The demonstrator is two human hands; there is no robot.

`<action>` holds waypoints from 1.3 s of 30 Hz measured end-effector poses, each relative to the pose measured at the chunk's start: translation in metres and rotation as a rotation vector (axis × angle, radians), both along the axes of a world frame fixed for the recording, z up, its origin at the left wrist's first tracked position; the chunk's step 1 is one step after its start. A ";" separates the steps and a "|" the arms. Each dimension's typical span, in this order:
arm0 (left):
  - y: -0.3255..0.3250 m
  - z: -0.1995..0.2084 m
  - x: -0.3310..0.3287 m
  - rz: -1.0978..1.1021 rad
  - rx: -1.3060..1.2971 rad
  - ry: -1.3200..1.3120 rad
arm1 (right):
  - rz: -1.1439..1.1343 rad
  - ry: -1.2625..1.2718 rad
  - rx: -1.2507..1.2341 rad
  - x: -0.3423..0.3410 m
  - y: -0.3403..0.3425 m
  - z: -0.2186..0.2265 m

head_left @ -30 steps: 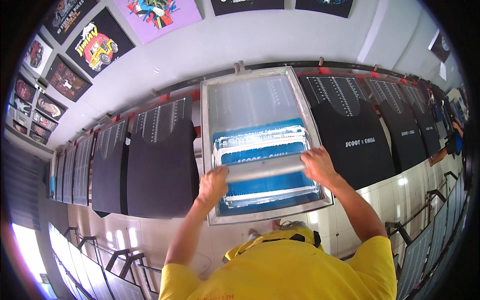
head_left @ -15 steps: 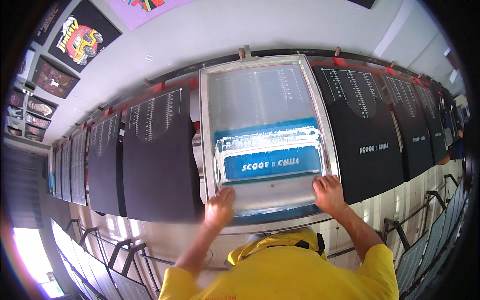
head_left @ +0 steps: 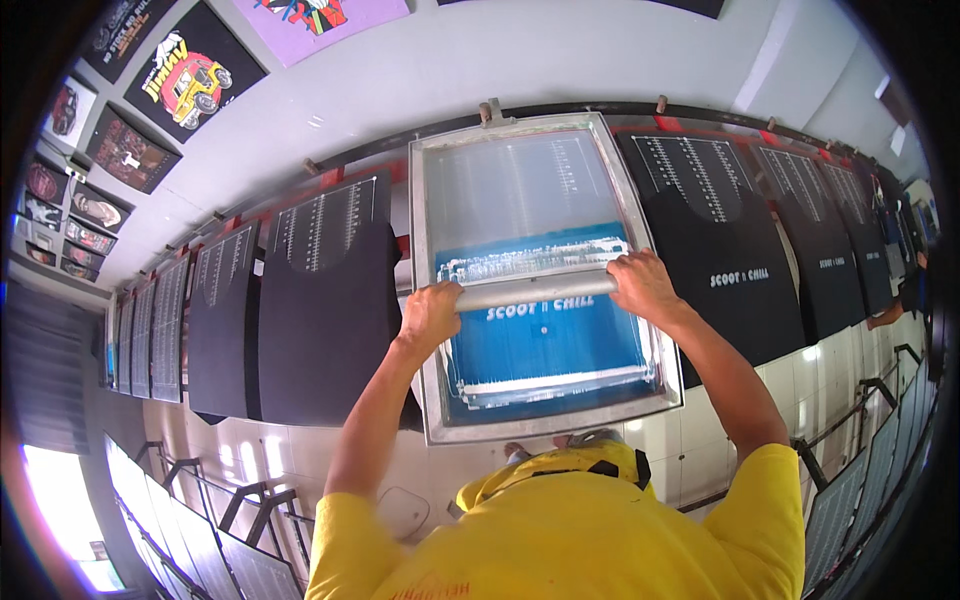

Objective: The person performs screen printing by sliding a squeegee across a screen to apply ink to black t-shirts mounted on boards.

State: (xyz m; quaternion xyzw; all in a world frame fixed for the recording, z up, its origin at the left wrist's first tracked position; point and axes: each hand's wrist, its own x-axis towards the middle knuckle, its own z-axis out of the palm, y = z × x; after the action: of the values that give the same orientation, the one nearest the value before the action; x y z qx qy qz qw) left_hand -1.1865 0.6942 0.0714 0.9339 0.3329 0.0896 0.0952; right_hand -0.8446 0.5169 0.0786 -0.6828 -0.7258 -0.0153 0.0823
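Before me lies a metal-framed printing screen (head_left: 640, 190) over one of the boards. Its mesh has a blue stencil area (head_left: 550, 355) with light lettering and streaks of white ink (head_left: 540, 262). A long grey squeegee (head_left: 535, 290) stretches across the mesh, just above the lettering. My left hand (head_left: 431, 314) is closed round the squeegee's left end, and my right hand (head_left: 643, 284) grips its right end. The squeegee's lower edge is hidden under its bar. A band of white ink (head_left: 560, 380) lies along the near part of the stencil.
Black shirts lie on boards in a row: a plain one (head_left: 325, 330) to the left, a white-printed one (head_left: 735, 285) to the right. Racks (head_left: 250, 500) stand behind me on both sides. Printed samples (head_left: 195, 80) hang on the wall. Another person's arm (head_left: 885, 315) shows far right.
Both hands have pushed the squeegee away from me, from the near end of the screen to above the lettering. The stencil's lower part is now uncovered, with a white ink band there.
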 end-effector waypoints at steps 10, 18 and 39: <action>-0.169 0.014 -0.059 0.012 -0.019 -0.054 | 0.005 0.076 0.057 -0.055 -0.151 -0.003; -0.183 -0.009 -0.065 0.010 0.040 -0.101 | -0.022 0.083 0.018 -0.064 -0.161 -0.017; -0.026 0.001 -0.006 0.022 -0.003 -0.001 | -0.010 0.016 0.025 0.007 -0.001 -0.005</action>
State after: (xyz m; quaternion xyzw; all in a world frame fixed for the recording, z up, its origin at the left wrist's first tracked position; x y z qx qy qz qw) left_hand -1.1924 0.6685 0.0721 0.9300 0.3430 0.0908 0.0957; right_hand -0.8380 0.5158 0.0738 -0.6855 -0.7214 -0.0192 0.0966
